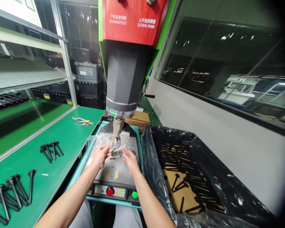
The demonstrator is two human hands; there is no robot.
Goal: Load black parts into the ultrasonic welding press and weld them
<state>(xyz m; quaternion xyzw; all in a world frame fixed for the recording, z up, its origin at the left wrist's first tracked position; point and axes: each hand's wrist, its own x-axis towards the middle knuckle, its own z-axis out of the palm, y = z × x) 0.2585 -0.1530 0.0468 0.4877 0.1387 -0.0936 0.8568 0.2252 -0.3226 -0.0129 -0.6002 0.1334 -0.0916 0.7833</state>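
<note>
My left hand (101, 155) pinches the edge of a clear plastic bag (98, 140) that lies on the grey machine plate (120, 172). My right hand (130, 160) rests on the plate just right of the bag, fingers curled near a small dark part under the metal horn tip (118, 128). The bag's bunched end sits directly beneath that tip. The big dark grey press head (125, 82) with a red panel hangs above.
A red button (110, 191) and a green button (134, 194) sit on the machine's front. Black bolts (51, 150) and more bolts (10, 193) lie on the green bench at left, beside pliers (83, 121). A bin lined with black plastic (199, 177) holds bolts at right.
</note>
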